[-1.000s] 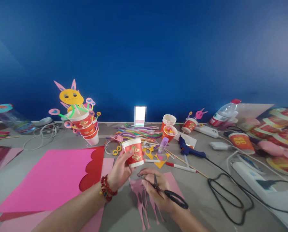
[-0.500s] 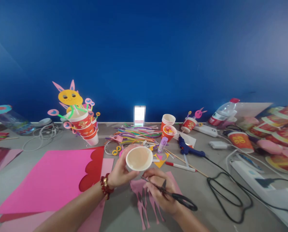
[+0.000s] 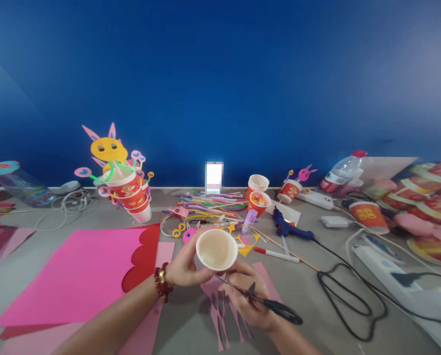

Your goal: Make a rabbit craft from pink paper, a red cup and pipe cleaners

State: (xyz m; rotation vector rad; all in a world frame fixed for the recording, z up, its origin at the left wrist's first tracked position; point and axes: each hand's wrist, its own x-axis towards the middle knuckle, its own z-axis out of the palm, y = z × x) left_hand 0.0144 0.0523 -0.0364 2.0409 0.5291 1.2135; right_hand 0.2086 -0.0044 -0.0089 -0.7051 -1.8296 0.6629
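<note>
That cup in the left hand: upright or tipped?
Tipped: the cup has its open mouth facing the camera, pale inside in view.

A plain blue wall (image 3: 220, 88) was set behind a grey counter (image 3: 183, 320).
The upper part of the view was filled by the wall, its colour washed to a paler grey-blue at the right by soft light. A lighter patch, bounded by a slanting line, was seen at the far left. Deeper shade was gathered low down, and the wall's foot was marked by a thin pale edge (image 3: 165, 188).
</note>
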